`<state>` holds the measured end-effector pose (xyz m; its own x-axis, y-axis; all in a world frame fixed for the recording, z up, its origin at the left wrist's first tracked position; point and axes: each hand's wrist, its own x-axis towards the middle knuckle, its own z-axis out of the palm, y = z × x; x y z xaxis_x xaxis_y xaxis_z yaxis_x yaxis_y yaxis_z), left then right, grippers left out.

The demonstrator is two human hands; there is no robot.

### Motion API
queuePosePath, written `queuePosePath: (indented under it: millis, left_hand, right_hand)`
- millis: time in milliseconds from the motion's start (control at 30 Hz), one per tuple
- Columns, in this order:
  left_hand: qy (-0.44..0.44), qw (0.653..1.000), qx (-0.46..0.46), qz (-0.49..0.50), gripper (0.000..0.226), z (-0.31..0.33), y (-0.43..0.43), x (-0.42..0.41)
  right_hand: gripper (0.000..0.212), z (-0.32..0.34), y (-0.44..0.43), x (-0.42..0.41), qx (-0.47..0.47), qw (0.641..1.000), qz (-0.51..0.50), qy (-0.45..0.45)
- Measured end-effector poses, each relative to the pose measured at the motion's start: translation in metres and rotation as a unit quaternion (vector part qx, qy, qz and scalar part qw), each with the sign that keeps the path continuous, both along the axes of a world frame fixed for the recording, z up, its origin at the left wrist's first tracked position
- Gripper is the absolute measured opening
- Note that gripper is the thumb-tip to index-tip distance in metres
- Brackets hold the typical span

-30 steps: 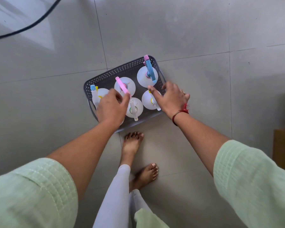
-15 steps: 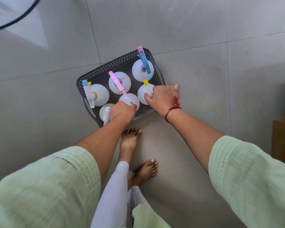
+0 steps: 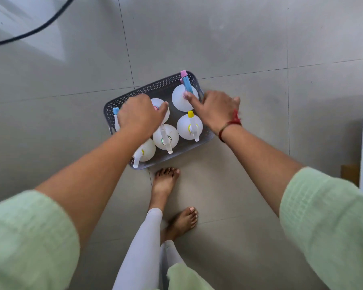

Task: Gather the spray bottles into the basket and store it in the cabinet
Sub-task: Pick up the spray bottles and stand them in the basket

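Six bottles: white round plastic spray bottles (image 3: 173, 133) stand upright, two rows of three, in one dark grey perforated plastic basket (image 3: 147, 90) on the grey tiled floor (image 3: 249, 49).
Change: left hand (image 3: 140, 116) has gone from the near row to the far row; right hand (image 3: 215, 109) from the near right corner to the far right.
Left hand: curled palm-down over the far-middle bottle (image 3: 165, 116); grip hidden.
Right hand: thumb stretched onto the far-right bottle (image 3: 179, 101), fingers over the basket's right edge; grip unclear.
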<state>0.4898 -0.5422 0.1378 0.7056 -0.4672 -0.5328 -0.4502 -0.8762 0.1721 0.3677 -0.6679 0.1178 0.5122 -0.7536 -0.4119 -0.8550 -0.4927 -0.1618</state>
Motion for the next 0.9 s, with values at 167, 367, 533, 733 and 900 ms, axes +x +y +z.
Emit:
queuePosePath:
  millis: [167, 367, 533, 733, 900]
  left_hand:
    - [0.061, 0.994, 0.085, -0.002, 0.04, -0.028, -0.023, 0.014]
    - [0.088, 0.988, 0.035, 0.12, 0.035, -0.045, -0.017, 0.012]
    - [0.065, 0.989, 0.02, 0.128, 0.042, -0.047, -0.011, 0.018]
    - [0.059, 0.994, 0.021, 0.095, 0.05, -0.048, -0.013, 0.019]
    - [-0.003, 0.986, -0.106, 0.126, 0.058, -0.018, 0.003, 0.024]
  right_hand:
    - [0.051, -0.014, -0.013, 0.037, 0.016, 0.997, 0.042, 0.059]
    - [0.026, -0.025, -0.01, 0.043, 0.029, 0.996, 0.038, 0.075]
    - [0.029, -0.023, -0.007, 0.036, 0.008, 0.997, 0.045, 0.059]
    - [0.048, -0.019, -0.004, 0.029, 0.017, 0.999, 0.021, 0.042]
    - [0.056, 0.006, 0.014, 0.014, -0.001, 0.999, -0.025, -0.043]
